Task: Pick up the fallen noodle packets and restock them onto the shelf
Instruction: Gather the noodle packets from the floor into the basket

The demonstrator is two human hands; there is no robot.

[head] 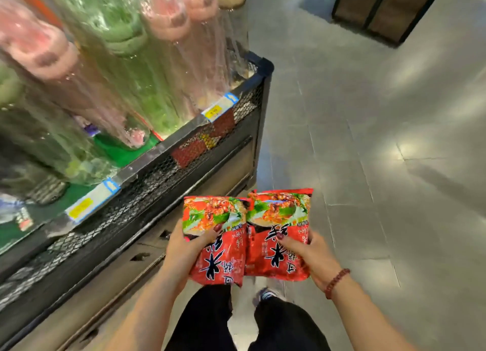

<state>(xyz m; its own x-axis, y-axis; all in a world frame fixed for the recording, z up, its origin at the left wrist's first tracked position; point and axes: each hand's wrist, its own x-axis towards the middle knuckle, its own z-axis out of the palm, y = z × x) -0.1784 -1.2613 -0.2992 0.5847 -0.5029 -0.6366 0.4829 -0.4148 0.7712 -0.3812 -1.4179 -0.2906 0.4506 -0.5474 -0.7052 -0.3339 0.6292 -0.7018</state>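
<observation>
Two red noodle packets are held side by side, one in each hand. The left packet (215, 239) is gripped by the left hand (184, 248), with the thumb pressed on its front. The right packet (278, 233) is gripped by the right hand (309, 256) in the same way. The two packets touch along their inner edges, so the hands are kept apart only by the packets between them.

Big black letters are printed on the red lower half of each packet. They are seen upside down and cannot be read. A picture of red food with green leaves is shown on the upper half. The bags look puffy and shiny.

A string of dark red beads (336, 283) is worn on the right wrist.

Up and to the left of the hands, a black mesh shelf (147, 182) is seen. Two white and yellow price tags are clipped to its front edge, a far tag (219, 107) and a near tag (92, 201). The writing on them is too blurred to read. More red packs (207, 137) are seen behind the mesh. Tall clear wrapped goods (136, 61) in pink and green are stood on the shelf.

A grey tiled floor (381, 140) is seen to the right of the hands.
</observation>
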